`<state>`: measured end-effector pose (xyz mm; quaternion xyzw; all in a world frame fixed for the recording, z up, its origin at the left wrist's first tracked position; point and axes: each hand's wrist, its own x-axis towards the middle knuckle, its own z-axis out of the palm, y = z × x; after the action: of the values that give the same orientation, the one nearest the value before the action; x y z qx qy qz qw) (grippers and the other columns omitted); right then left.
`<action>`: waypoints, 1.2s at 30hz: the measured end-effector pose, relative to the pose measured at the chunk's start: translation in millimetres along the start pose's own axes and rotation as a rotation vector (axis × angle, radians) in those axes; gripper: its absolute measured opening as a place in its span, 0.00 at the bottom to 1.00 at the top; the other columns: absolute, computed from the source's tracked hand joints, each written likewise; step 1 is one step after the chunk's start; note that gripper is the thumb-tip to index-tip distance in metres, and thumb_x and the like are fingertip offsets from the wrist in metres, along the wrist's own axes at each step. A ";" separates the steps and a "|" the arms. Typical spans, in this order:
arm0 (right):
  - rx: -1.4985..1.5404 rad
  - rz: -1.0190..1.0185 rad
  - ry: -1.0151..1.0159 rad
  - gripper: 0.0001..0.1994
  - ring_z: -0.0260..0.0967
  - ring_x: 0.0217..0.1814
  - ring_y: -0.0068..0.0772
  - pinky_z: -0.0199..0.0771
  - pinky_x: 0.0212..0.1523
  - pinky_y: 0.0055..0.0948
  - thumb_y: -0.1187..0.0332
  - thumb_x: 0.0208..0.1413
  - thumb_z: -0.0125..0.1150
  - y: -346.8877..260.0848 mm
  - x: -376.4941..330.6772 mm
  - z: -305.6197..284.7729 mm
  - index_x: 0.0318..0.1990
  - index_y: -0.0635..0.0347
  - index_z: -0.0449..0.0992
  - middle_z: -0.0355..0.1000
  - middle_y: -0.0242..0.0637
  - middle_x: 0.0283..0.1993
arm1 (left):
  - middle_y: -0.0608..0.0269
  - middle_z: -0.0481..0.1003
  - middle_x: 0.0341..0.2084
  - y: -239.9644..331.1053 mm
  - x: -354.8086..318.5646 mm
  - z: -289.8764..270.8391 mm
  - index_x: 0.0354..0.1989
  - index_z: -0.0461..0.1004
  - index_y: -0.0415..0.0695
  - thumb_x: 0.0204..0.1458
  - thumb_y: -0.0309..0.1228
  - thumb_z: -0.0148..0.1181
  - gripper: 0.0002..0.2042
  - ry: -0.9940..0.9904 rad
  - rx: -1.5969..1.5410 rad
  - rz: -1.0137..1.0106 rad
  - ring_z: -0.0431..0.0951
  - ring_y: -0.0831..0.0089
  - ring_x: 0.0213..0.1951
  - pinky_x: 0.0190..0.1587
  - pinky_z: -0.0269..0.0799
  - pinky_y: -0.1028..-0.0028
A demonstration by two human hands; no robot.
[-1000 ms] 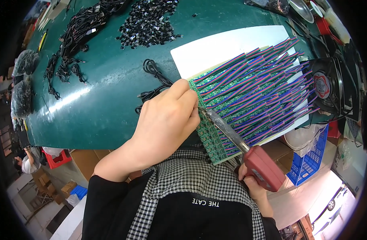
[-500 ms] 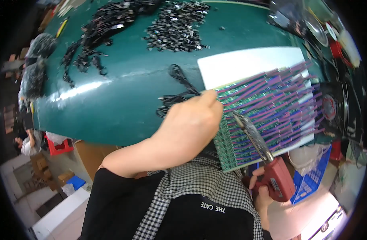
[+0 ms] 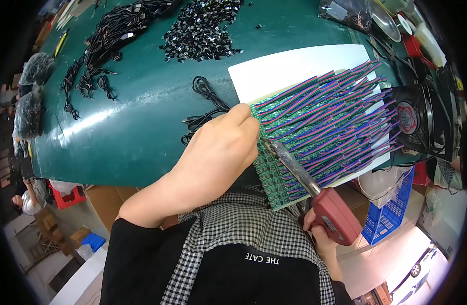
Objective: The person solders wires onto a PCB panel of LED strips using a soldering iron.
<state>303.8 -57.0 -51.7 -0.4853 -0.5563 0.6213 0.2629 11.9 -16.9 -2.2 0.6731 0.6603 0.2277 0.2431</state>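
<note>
A panel of green circuit boards point(image 3: 272, 184) lies with rows of multicoloured wires point(image 3: 320, 133) fanning out to the right. At its upper left edge my left hand point(image 3: 218, 147) is closed, fingers pinched on a black cable point(image 3: 207, 90) whose coils lie on the mat behind it. The cable's end is hidden by my fingers. My right hand point(image 3: 322, 236) grips a dark red soldering gun point(image 3: 337, 216) from below. Its long metal barrel slants up over the boards, and the tip is beside my left fingertips, at or just above the panel.
White sheet point(image 3: 289, 66) under the panel. On the green table point(image 3: 137, 147) lie a heap of small black connectors point(image 3: 203, 30) and bundled black cables point(image 3: 116, 30). A black fan point(image 3: 409, 117) stands right, a blue basket point(image 3: 391, 213) below it. Another person point(image 3: 30, 201) is far left.
The whole view has shifted, so boards and hands appear further left. The soldering gun's tip has come closer to my left fingers. Both hands keep their holds.
</note>
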 end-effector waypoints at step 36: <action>0.237 -0.210 0.174 0.29 0.61 0.20 0.25 0.58 0.18 0.19 0.53 0.52 0.59 -13.9 7.4 10.7 0.49 0.71 0.60 0.65 0.45 0.41 | 0.56 0.75 0.30 -102.1 54.8 -92.7 0.40 0.73 0.38 0.50 0.25 0.53 0.10 0.526 0.095 -0.003 0.75 0.67 0.35 0.41 0.69 0.71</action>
<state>288.4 -51.9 -41.8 -0.4419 -0.5018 0.6075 0.4287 -124.5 41.3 5.0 0.6003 0.7118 0.3631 0.0316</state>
